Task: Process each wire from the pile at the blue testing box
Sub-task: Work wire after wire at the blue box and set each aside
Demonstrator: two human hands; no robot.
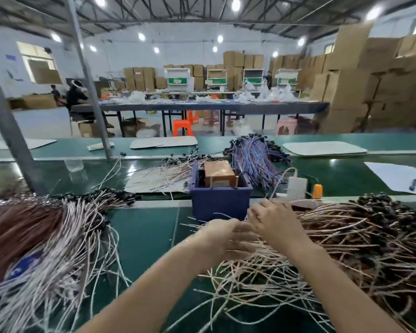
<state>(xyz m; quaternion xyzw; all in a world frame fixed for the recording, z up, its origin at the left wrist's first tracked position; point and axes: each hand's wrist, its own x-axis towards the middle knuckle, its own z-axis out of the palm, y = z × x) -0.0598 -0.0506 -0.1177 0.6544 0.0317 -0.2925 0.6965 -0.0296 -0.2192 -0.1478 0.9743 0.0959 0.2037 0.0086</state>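
I was looking into a factory assembly hall. A steel truss roof (pixel 202 10) with round lamps (pixel 235 4) spanned the top of the frame. Stacked cardboard cartons (pixel 360 87) filled the right side and the far wall. Across the middle ran a long work table (pixel 202 107) with plastic stools (pixel 182 128) under it and a worker (pixel 76 94) at its left end. At the bottom, a green bench (pixel 144 236) carried heaps of cut wires (pixel 346 236) around a blue testing box (pixel 220 200).
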